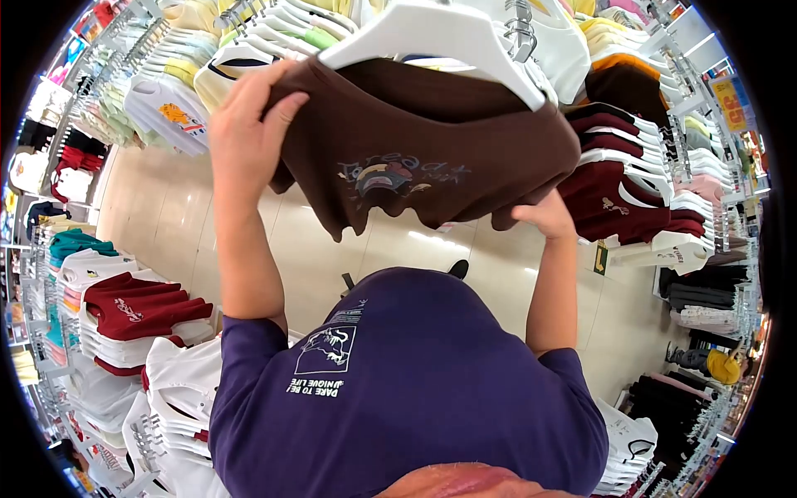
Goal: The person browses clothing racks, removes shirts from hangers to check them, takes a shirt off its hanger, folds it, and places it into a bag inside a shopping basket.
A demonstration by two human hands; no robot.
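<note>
Dark brown cloth fills our view: a brown shirt [332,124] on a white hanger [432,37], raised ahead of us. Our left hand [249,124] is closed on its left shoulder, thumb across the front near the hanger's end. Our right hand [548,217] is at the shirt's lower right edge, thumb against the cloth and fingers hidden behind it; we cannot tell how tightly it is closed. The shirt spans the space between both hands, its lower edge rippled, with a printed design [386,178] across the chest. On racks around us, we see maroon shirts [610,195] hanging to the right, a white shirt with an orange print [174,120] to the left, and another maroon shirt [137,307] over white garments at lower left.
</note>
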